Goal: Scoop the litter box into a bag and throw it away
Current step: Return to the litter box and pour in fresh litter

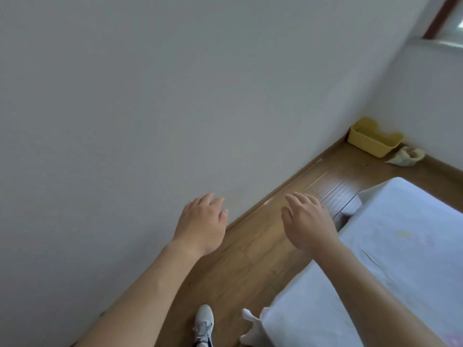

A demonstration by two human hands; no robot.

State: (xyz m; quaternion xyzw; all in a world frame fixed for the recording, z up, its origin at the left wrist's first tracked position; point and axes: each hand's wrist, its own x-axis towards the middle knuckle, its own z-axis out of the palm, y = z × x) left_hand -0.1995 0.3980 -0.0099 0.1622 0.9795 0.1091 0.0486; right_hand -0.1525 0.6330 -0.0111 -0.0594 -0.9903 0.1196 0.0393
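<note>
A plain grey wall (125,108) is filling the whole side from 7 o'clock round to 12 o'clock. In front of it, the left hand (200,221) is hovering palm down with its fingers loosely spread and gripping nothing. Straight below, at 6 o'clock, a white shoe (204,324) is standing on the brown wooden floor (250,259). Just right of centre, the right hand (308,221) is reaching forward the same way, palm down, with relaxed, slightly parted fingers that are holding nothing. The two hands are staying apart, with floor showing between them. At 4 o'clock a bed (400,246) under a pale sheet is running along the right edge, and the right forearm is crossing over its near corner. Far off at 2 o'clock, the yellow litter box (373,140) is sitting in the corner where the two walls meet, well apart from both hands. Just beside it, to its right, a pale crumpled thing (406,155) is lying on the floor, too blurred to tell what it is. A window frame (441,16) is peeking in at 1 o'clock.
</note>
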